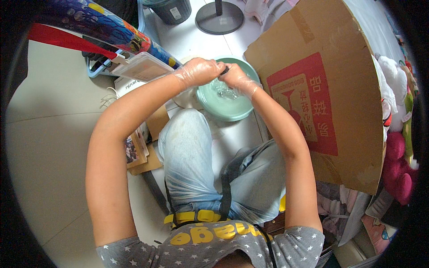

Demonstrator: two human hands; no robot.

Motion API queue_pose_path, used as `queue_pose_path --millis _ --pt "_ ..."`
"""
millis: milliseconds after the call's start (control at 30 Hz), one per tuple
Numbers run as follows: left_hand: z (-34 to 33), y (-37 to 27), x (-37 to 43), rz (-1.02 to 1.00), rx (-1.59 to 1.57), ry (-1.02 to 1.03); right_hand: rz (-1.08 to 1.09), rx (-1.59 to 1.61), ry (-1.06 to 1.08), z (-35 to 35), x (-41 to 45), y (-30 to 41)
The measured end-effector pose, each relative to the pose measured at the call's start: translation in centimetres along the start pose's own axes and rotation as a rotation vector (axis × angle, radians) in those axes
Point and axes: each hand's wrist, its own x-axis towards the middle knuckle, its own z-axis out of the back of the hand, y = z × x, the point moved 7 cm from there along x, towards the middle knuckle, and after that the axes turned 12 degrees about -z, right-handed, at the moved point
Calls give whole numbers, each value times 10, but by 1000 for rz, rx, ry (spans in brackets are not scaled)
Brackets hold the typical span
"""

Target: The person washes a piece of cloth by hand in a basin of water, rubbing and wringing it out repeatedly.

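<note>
Above a pale green plastic basin [231, 112] of water, my two hands meet, each in a clear disposable plastic glove. My left hand [200, 71] is closed around one side of a small dark object [225, 70]; my right hand [233, 76] grips its other side. Most of that object is hidden by my fingers, and I cannot tell what it is. Below my right hand the water looks rippled and splashed. The basin rests on white floor tiles, beyond my knees.
A large cardboard box [348, 100] stands close on the right, with plush toys [395, 167] behind it. At the left are a patterned tube [110, 30], a clear plastic case [144, 67] and cardboard pieces [152, 162]. A round black base [219, 25] and a dark bin [174, 11] stand beyond.
</note>
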Motion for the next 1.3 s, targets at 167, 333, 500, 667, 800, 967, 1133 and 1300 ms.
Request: queue_pose_path --millis 167,333,500,667,800,967,1133,1300 --pt "-2 4 -3 -30 3 -27 -211 175 139 -9 -5 -1" --pt "1 3 4 -39 -5 -33 -261 250 169 -6 -2 -7" --pt "1 3 8 -29 31 -62 -357 296 111 -7 -3 -13" --pt "-6 5 3 -48 43 -43 -447 341 8 -15 -17 -9" --pt "-4 2 5 -95 41 -73 -445 428 5 -16 -20 -13" --pt "-8 3 3 -99 63 -50 -437 412 20 -18 -20 -10" --pt "-11 -3 -2 -115 144 -28 -492 332 73 -25 -20 -16" --pt "-6 -8 1 -112 41 56 -297 283 28 -22 -13 -15"
